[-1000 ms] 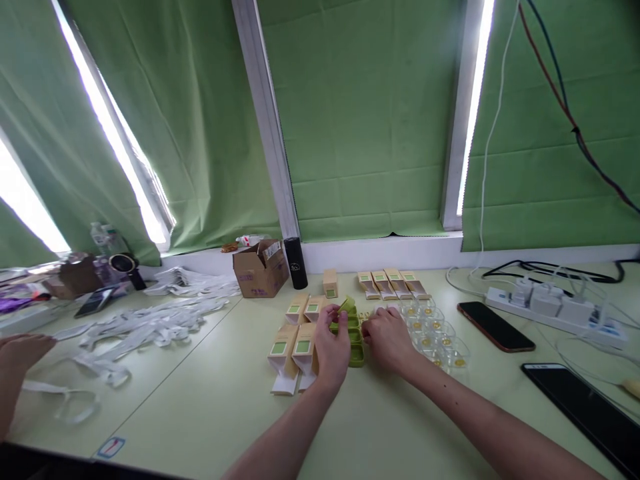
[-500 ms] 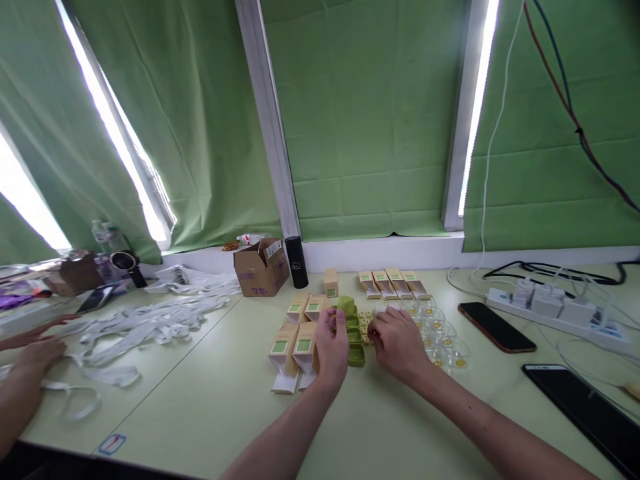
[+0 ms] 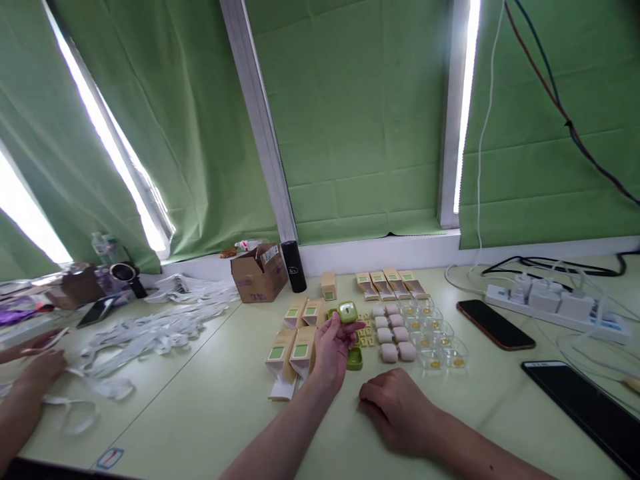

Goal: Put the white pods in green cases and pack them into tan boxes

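Observation:
My left hand is closed on a small green square case, holding it up above the table at the centre. Under and beside that hand, more green cases stand in a column, partly covered by it. My right hand rests on the table nearer to me, its fingers curled under; whatever they hold, if anything, is hidden. Beyond it are pairs of pale pink rounded pieces, small yellow pieces and clear plastic covers with yellow spots. Left of my left hand stand open kraft boxes.
Further kraft boxes line the back, near a black cylinder and a cardboard carton. Phones and a power strip lie at right. At left, another person's hands are among white straps.
My right hand has drawn back towards me from the small yellow pieces, uncovering the pale pink pieces. My left hand has turned, so the green case now shows at its fingertips.

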The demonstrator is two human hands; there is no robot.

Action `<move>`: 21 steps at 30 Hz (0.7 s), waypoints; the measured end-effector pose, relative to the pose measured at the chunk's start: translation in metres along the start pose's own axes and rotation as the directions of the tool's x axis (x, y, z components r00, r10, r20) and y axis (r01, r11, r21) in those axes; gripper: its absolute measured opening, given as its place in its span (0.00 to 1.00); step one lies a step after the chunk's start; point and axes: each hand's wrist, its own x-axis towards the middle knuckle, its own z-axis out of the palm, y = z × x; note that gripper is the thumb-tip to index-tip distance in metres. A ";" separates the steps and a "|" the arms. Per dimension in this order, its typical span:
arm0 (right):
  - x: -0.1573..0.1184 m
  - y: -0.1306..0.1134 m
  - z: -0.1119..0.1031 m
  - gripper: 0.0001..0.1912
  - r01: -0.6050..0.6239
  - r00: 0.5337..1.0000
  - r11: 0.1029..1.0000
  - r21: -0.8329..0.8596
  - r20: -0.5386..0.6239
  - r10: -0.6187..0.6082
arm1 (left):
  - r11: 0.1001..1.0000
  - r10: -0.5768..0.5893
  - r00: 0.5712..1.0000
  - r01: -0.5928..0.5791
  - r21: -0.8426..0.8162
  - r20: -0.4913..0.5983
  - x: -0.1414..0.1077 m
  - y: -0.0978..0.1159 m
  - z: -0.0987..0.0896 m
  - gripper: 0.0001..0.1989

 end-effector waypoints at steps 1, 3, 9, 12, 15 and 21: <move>0.001 0.000 -0.001 0.09 -0.004 1.000 1.000 0.008 0.008 0.004 | 0.999 0.026 1.000 -0.026 0.022 -0.003 0.000 0.002 0.000 0.25; 0.001 0.000 -0.002 0.09 -0.009 1.000 1.000 0.024 0.018 0.009 | 0.990 0.114 0.993 -0.113 0.087 -0.012 0.001 0.008 0.002 0.24; 0.000 0.001 -0.002 0.08 -0.029 0.999 0.997 0.067 0.025 0.027 | 0.830 0.429 0.903 -0.408 0.380 0.033 0.002 0.035 0.011 0.20; -0.001 0.002 -0.003 0.09 -0.034 0.999 0.997 0.073 0.022 0.033 | 0.621 0.539 0.828 -0.514 0.592 0.153 -0.002 0.052 0.007 0.15; -0.001 0.002 -0.003 0.10 -0.041 0.999 0.997 0.067 0.011 0.040 | 0.240 0.568 0.738 -0.573 0.784 0.365 -0.010 0.066 -0.007 0.06; 0.001 0.002 -0.003 0.09 -0.027 1.000 0.998 0.058 -0.005 0.028 | -0.386 0.319 0.675 -0.549 0.741 0.666 -0.033 0.070 -0.042 0.07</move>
